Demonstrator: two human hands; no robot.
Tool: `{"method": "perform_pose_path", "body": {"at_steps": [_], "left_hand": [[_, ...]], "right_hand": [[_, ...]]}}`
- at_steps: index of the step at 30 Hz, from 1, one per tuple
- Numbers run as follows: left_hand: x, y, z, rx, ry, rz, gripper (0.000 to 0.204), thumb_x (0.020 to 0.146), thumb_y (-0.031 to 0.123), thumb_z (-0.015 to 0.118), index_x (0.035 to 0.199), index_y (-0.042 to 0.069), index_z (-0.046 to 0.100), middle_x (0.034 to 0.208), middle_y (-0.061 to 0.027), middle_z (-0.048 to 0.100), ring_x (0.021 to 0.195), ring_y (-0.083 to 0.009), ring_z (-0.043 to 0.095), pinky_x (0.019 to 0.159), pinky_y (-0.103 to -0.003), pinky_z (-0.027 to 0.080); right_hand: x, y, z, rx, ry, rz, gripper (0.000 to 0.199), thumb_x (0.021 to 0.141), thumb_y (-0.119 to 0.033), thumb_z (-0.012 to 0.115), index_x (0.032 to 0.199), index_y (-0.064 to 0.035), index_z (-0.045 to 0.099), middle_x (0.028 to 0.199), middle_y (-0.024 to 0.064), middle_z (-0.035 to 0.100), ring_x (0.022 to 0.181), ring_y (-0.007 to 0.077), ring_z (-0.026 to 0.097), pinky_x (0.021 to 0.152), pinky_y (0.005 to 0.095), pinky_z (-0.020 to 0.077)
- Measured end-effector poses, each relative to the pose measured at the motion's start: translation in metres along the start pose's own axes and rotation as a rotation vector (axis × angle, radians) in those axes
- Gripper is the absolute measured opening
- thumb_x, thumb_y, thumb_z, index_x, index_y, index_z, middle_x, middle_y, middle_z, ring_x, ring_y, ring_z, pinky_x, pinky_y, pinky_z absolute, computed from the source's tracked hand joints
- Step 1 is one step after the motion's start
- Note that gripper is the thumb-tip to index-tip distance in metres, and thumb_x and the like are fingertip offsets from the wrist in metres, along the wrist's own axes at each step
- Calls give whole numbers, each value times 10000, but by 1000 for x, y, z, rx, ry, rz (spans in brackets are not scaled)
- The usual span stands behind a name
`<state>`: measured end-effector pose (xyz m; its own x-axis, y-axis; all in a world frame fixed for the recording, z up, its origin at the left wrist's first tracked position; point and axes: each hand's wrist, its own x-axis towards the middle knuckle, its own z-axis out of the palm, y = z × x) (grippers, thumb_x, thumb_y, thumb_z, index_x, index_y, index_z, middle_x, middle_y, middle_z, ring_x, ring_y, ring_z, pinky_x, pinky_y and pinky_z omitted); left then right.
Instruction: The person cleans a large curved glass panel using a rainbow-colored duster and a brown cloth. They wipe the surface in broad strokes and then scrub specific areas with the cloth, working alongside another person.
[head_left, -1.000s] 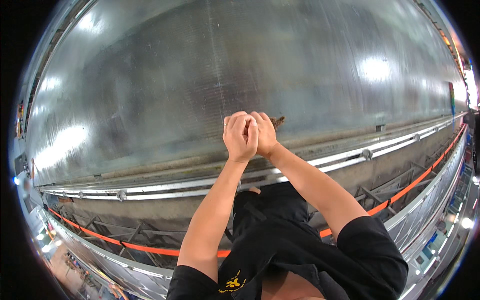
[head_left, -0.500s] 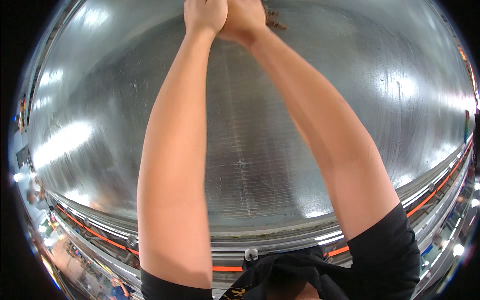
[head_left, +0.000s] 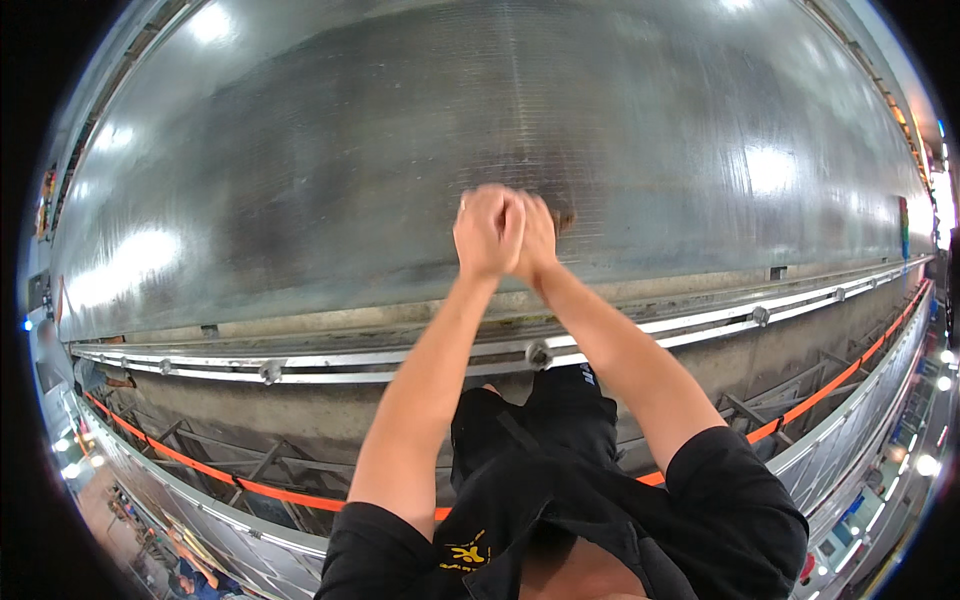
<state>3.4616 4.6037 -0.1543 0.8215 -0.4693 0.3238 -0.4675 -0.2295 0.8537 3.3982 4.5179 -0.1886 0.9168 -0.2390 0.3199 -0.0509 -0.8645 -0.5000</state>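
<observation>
Brown, rough-looking clump pokes out just past the outer side of the bare right hand, over the wide, shiny grey sheet that looks like metal. The bare left hand is curled up like a fist, right up against the other one. The right hand's fingers are partly hidden and blurry, so I can't tell how they are bent or if they grip the clump. If the hold is loose, the clump could slip out sideways. The sheet looks slick, so a hard push could make both hands skid and bump the knuckles. Nearer the body, a round metal knob sits on the long silver metal rail. Leaning too far could make the black cloth shirt catch there, or tip the person forward.
</observation>
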Motion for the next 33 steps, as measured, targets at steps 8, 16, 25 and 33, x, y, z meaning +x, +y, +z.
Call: {"method": "perform_pose_path", "body": {"at_steps": [8, 16, 25, 33], "left_hand": [[41, -39, -37, -38, 85, 15, 154, 908, 162, 663, 807, 46, 667, 894, -143, 715, 850, -356, 661, 762, -432, 530], [322, -154, -13, -104, 69, -75, 287, 966, 238, 589, 883, 9, 740, 810, -46, 714, 837, -135, 640, 813, -310, 511], [321, -160, -43, 120, 78, -10, 391, 968, 382, 585, 855, 24, 697, 795, -185, 698, 816, -265, 715, 747, -438, 523], [23, -88, -92, -199, 237, -115, 113, 952, 99, 668, 866, 26, 674, 921, -123, 710, 856, -223, 649, 767, -356, 519]], "right_hand": [[58, -19, 34, 9, -28, -83, 230, 896, -287, 618, 1062, -132, 658, 1060, 49, 677, 1055, 272, 592, 910, 423, 436], [339, 68, 88, -95, 24, -29, 331, 775, -300, 746, 1007, -75, 674, 1027, 153, 723, 1014, 348, 674, 870, 468, 513], [348, 46, 120, -171, 134, -61, 397, 836, -336, 729, 1103, -44, 691, 1085, 170, 730, 1090, 332, 676, 918, 450, 523], [77, -69, 89, -35, 28, -246, 173, 798, -258, 699, 925, -143, 680, 943, 31, 654, 981, 264, 570, 820, 401, 424]]}}
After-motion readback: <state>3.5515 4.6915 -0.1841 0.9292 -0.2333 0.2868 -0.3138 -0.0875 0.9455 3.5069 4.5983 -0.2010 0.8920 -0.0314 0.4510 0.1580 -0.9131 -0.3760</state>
